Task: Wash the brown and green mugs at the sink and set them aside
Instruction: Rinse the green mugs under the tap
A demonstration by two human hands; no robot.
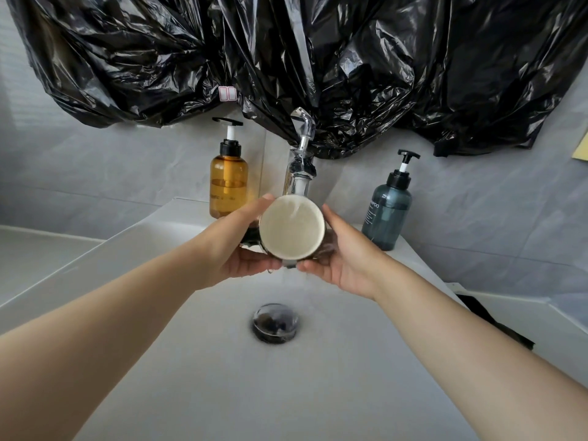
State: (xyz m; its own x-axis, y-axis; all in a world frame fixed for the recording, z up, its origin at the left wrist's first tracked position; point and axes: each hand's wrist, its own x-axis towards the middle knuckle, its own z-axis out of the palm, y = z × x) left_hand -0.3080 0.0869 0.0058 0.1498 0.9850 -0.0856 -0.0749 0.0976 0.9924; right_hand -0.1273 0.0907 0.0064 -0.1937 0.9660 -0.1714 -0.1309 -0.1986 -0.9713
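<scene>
Under faucet (299,173), left hand (235,246) and right hand (343,259) clasp tilted mug (291,230); water (295,209) runs through cream interior into sink (191,361).

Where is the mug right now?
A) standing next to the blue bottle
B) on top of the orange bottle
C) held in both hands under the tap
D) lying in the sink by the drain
C: the left hand and right hand hold the mug under the tap, above the sink.

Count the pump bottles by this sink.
2: an amber bottle left of the tap, a blue-grey bottle right of it. Another could hide behind the mug.
</scene>
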